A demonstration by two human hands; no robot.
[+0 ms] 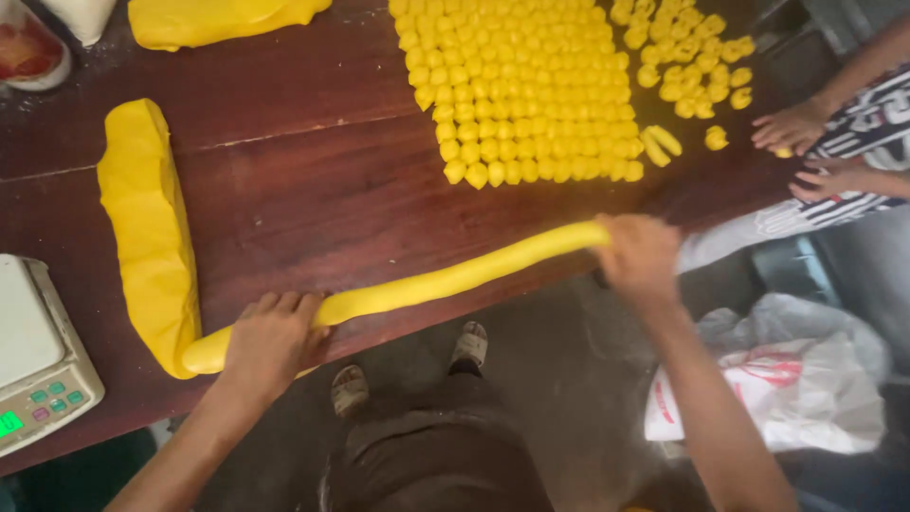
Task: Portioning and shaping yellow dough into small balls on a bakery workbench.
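A long yellow dough rope (445, 280) lies along the front edge of the dark wooden table (313, 180). My left hand (273, 341) presses palm-down on its left end, near where it joins a thick yellow dough slab (147, 228). My right hand (640, 256) rests on the rope's right end, fingers curled over it. Behind the rope, many small yellow dough pieces (526, 90) sit in neat rows.
A digital scale (38, 365) stands at the left edge. More dough (218, 19) lies at the back, and loose dough pieces (687, 62) at the back right. Another person's hands (806, 142) work at the right. A white plastic bag (787, 389) lies on the floor.
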